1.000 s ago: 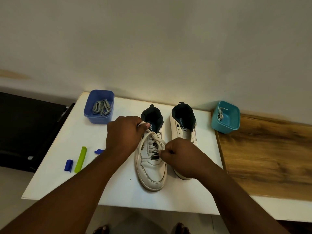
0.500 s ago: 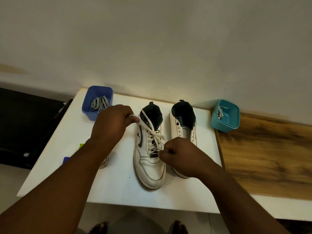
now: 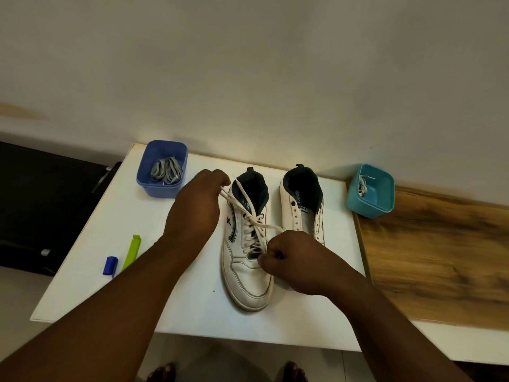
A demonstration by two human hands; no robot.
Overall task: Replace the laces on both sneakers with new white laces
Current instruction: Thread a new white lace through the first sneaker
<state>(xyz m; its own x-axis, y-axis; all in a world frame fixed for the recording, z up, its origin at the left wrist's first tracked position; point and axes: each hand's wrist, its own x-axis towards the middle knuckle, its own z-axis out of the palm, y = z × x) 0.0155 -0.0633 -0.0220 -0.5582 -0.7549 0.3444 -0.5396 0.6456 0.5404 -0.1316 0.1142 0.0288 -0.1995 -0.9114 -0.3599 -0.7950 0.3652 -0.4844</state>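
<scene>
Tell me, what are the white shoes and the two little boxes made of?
The laced sneaker and the unlaced sneaker look like smooth leather or fake leather: a soft sheen, stitched panels, creases at the toe. Which one, I cannot tell. The blue tub and the teal tub look like plastic: one solid colour, rounded moulded corners, slightly shiny walls.

Sneakers (image 3: 249,260) between two tubs (image 3: 162,168)
</scene>
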